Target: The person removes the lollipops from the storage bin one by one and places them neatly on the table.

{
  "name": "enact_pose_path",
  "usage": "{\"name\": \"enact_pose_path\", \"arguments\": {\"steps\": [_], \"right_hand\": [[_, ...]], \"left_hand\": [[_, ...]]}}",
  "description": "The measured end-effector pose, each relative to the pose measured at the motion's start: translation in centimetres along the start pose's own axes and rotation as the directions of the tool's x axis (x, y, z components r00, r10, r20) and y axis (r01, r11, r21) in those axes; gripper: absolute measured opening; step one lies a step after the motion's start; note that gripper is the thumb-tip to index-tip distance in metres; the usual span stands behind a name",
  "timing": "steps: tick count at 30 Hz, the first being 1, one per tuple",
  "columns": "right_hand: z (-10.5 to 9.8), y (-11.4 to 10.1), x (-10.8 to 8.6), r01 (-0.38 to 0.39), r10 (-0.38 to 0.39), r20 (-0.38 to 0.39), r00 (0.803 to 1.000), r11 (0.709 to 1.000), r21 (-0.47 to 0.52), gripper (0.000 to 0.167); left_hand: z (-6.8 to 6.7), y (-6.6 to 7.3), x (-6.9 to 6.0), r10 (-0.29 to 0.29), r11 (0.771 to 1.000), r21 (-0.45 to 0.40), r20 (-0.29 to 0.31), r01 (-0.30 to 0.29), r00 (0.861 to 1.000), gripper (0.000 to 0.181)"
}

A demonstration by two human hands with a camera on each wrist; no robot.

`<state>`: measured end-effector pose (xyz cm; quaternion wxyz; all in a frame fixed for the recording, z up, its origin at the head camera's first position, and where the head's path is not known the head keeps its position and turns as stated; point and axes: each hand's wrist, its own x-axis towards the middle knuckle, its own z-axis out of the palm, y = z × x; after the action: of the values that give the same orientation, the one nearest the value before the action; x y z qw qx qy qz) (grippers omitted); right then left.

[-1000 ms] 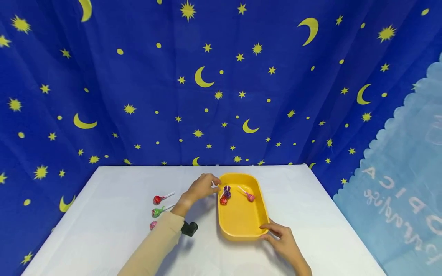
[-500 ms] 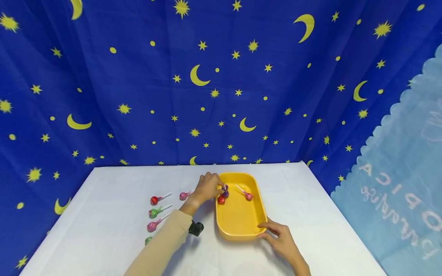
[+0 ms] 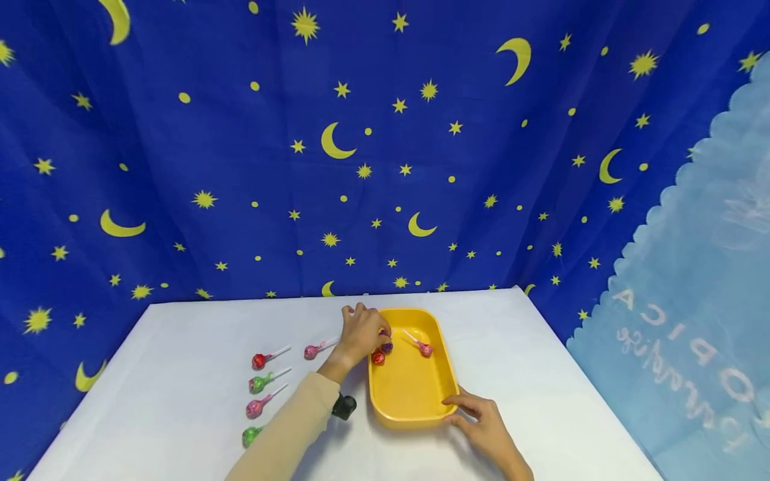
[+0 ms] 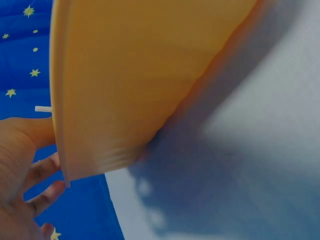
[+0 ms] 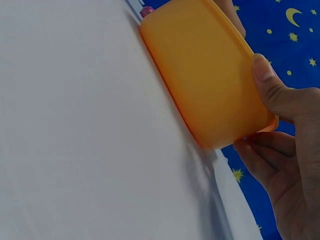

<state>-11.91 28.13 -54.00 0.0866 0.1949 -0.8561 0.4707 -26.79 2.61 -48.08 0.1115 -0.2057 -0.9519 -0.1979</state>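
Observation:
A yellow plastic tray (image 3: 409, 394) stands on the white table with red, purple and pink lollipops inside. My left hand (image 3: 361, 334) reaches over its left rim, thumb and finger pinching a purple lollipop (image 3: 387, 345); the fingertips partly cover it. A red lollipop (image 3: 377, 358) lies just below, and a pink lollipop (image 3: 426, 349) rests apart on the right. In the left wrist view a white stick (image 4: 43, 108) pokes past the rim, while the tray wall hides the pinch. My right hand (image 3: 481, 424) grips the near right corner, its thumb on the rim in the right wrist view.
Left of the tray, lollipops lie on the table (image 3: 180, 401): red (image 3: 259, 361), green (image 3: 259, 383), pink (image 3: 255, 407), another green (image 3: 250, 436) partly behind the sleeve, and another pink (image 3: 311, 351). A blue star-and-moon curtain (image 3: 271, 167) hangs behind.
My left hand has moved from beside the left rim into the tray, onto the purple lollipop. The right hand keeps its grip on the corner. The head view has shifted slightly.

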Motion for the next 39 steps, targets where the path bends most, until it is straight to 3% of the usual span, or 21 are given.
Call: {"name": "enact_pose_path", "arguments": {"steps": [3, 7, 12, 18, 22, 31, 37, 39], "right_hand": [[0.2, 0.0, -0.1, -0.019, 0.019, 0.000, 1.000, 1.000, 0.013, 0.027], [0.2, 0.0, -0.3, -0.045, 0.045, 0.002, 0.999, 0.999, 0.026, 0.028], [-0.2, 0.0, -0.4, -0.042, 0.042, 0.008, 0.999, 0.999, 0.005, 0.028], [-0.8, -0.2, 0.2, -0.027, 0.027, -0.028, 0.999, 1.000, -0.012, 0.028], [-0.9, -0.3, 0.5, -0.014, 0.013, -0.031, 0.999, 1.000, -0.007, 0.027], [0.0, -0.2, 0.4, 0.002, -0.002, -0.002, 1.000, 1.000, 0.013, 0.029], [0.1, 0.0, 0.1, -0.043, 0.042, 0.008, 0.999, 0.999, 0.018, 0.030], [0.2, 0.0, 0.0, -0.041, 0.041, 0.009, 0.999, 0.999, 0.014, 0.030]], "left_hand": [[0.3, 0.1, -0.1, 0.027, 1.000, 0.007, 0.004, -0.027, 1.000, 0.018], [0.6, 0.5, 0.1, 0.091, 0.996, -0.009, 0.053, -0.090, 0.994, 0.023], [0.8, 0.9, 0.3, 0.105, 0.994, -0.034, 0.128, -0.102, 0.986, 0.025], [0.5, 1.7, 1.4, 0.137, 0.990, -0.042, 0.121, -0.133, 0.983, 0.009], [0.3, 1.9, 1.7, 0.134, 0.991, -0.024, 0.135, -0.132, 0.982, 0.011], [1.0, 0.9, 0.4, 0.124, 0.992, 0.002, 0.175, -0.126, 0.977, 0.003], [0.8, 0.7, 0.0, 0.146, 0.988, 0.006, 0.245, -0.152, 0.959, 0.005], [0.8, 0.7, -0.1, 0.153, 0.987, 0.015, 0.258, -0.162, 0.954, 0.015]]}}
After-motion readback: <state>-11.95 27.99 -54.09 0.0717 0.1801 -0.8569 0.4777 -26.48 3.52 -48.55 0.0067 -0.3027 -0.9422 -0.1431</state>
